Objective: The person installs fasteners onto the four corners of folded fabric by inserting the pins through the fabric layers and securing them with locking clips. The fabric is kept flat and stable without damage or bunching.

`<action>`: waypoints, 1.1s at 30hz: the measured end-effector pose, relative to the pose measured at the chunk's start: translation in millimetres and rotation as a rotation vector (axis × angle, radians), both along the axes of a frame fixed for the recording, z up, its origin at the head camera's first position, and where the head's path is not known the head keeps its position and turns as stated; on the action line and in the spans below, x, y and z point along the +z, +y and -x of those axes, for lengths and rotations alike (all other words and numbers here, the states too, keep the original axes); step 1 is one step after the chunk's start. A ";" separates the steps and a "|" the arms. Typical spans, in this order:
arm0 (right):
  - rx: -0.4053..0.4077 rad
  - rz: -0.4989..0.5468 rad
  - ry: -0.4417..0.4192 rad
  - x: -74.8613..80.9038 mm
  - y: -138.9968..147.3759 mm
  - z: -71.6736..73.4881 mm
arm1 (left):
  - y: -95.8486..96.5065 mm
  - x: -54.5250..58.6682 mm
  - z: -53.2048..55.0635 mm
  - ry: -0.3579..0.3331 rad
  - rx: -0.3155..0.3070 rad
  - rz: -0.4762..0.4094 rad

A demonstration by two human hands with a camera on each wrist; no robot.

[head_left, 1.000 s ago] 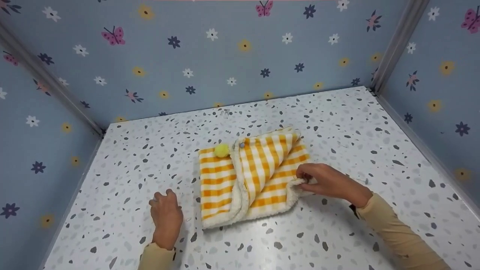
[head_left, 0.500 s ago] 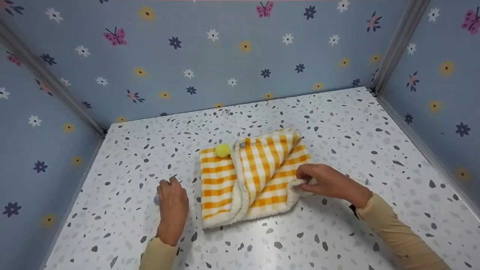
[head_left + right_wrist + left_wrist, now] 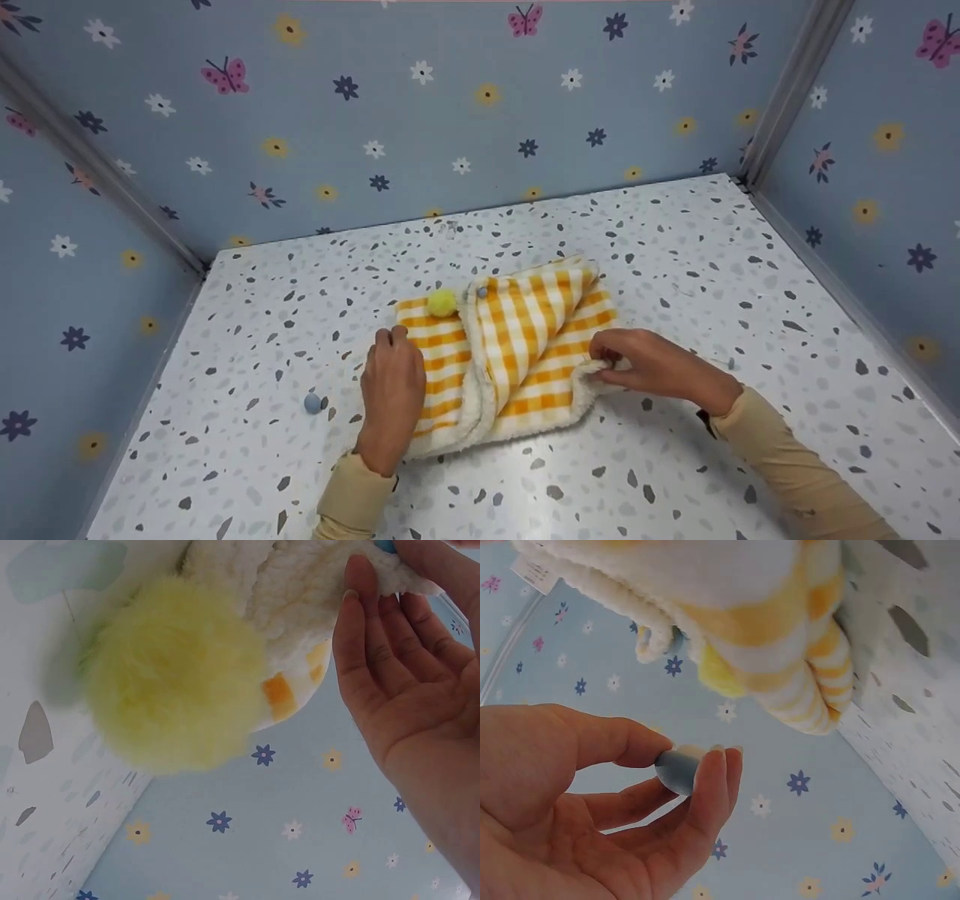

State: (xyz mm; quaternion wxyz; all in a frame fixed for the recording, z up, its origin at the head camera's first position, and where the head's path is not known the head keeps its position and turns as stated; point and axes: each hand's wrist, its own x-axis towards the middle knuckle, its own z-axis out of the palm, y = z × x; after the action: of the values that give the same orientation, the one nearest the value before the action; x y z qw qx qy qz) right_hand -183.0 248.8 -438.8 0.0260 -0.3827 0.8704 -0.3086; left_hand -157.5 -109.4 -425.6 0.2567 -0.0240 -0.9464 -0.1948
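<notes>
A yellow-and-white checked cloth (image 3: pixel 442 352) with fleecy white edges lies folded, a yellow pompom (image 3: pixel 172 675) at its far side. A small blue round piece (image 3: pixel 482 292) sits on its upper flap. My left hand (image 3: pixel 391 397) is over the cloth's left edge; its thumb and fingertips pinch a blue-grey round button-like piece (image 3: pixel 679 769), hidden from the head view. At the cloth's right side, my right hand (image 3: pixel 649 364) pinches the fleecy edge (image 3: pixel 300 592), slightly lifted. A bit of bright blue (image 3: pixel 385 544) shows by its fingers in the right wrist view.
Another blue round piece (image 3: pixel 312 403) lies on the speckled white table (image 3: pixel 225 420), left of my left hand. A small blue-grey bit (image 3: pixel 731 364) is beyond my right wrist. Flower-printed panels (image 3: pixel 450 112) stand at the back and both sides.
My left hand has moved right and forward from the table to the cloth's left edge, exposing the blue round piece left lying there. The right hand keeps its pinch in place.
</notes>
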 end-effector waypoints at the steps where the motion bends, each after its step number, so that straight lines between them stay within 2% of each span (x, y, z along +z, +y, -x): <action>1: -0.003 -0.001 -0.003 0.2 -0.2 -0.1 | 4.0 1.3 1.0 0.005 -0.008 -0.006; 6: -0.021 -0.014 -0.021 2.6 -0.6 0.1 | 20.4 3.5 4.5 0.074 -0.051 -0.009; 10: -0.022 -0.020 -0.014 3.9 -0.5 1.3 | 29.4 4.5 5.2 0.099 -0.089 -0.006; 14: -0.017 -0.022 -0.016 3.9 -1.1 1.7 | 36.8 4.6 4.3 0.072 -0.117 -0.010; 20: -0.029 -0.033 -0.052 3.1 -1.4 0.3 | 50.4 6.2 0.6 -0.023 -0.153 -0.052; 27: 0.002 -0.025 -0.016 1.3 0.3 -0.9 | 71.8 6.2 -3.0 0.004 -0.249 -0.073; 33: 0.045 -0.023 0.045 0.5 1.9 -0.7 | 89.1 4.9 -4.6 -0.010 -0.323 -0.039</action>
State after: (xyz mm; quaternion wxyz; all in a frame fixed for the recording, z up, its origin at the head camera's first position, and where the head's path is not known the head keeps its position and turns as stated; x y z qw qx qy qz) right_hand -182.3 250.7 -438.2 0.0177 -0.4088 0.8655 -0.2891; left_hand -152.9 -20.3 -420.8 0.2176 -0.1700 -0.9275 -0.2521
